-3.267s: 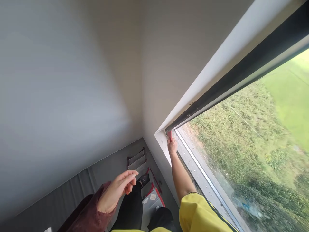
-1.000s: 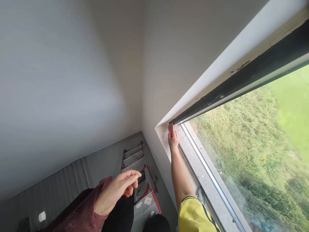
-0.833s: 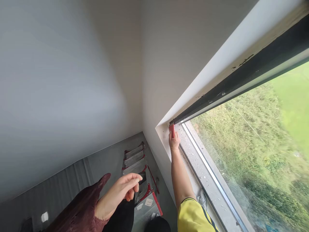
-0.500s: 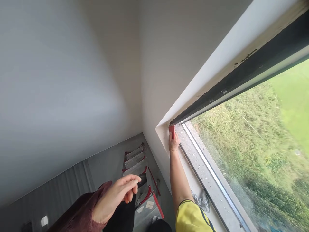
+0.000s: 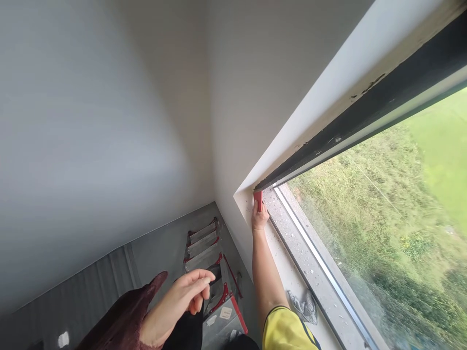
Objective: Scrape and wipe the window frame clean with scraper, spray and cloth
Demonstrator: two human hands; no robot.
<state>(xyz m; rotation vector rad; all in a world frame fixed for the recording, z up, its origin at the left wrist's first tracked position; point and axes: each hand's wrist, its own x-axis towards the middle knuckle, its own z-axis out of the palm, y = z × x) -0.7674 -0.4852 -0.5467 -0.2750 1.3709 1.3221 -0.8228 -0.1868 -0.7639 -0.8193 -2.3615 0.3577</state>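
My right hand point(image 5: 260, 216), at the end of a bare arm in a yellow sleeve, grips a flat red scraper point(image 5: 258, 200). Its upper edge meets the corner where the dark window frame point(image 5: 321, 138) joins the side of the recess. Lower in the view, my left hand point(image 5: 188, 294) hangs in the air above a ladder, its cuff maroon. Thumb and forefinger are pressed together and the other fingers curl in, with nothing visible between them. Below the scraper runs the window sill point(image 5: 304, 257), strewn with small white chips and dust.
A metal ladder with red fittings point(image 5: 224, 313) stands below, beside the wall point(image 5: 233, 97). On the sill's inner ledge lies a crumpled grey cloth point(image 5: 305, 306). The window glass point(image 5: 383, 204) borders the right side, with greenery far below. Rough, chipped patches point(image 5: 368, 87) run along the upper frame.
My right hand and the scraper have shifted slightly left and down at the frame's corner. The left hand sits a little lower, still pinched. The view has moved slightly.
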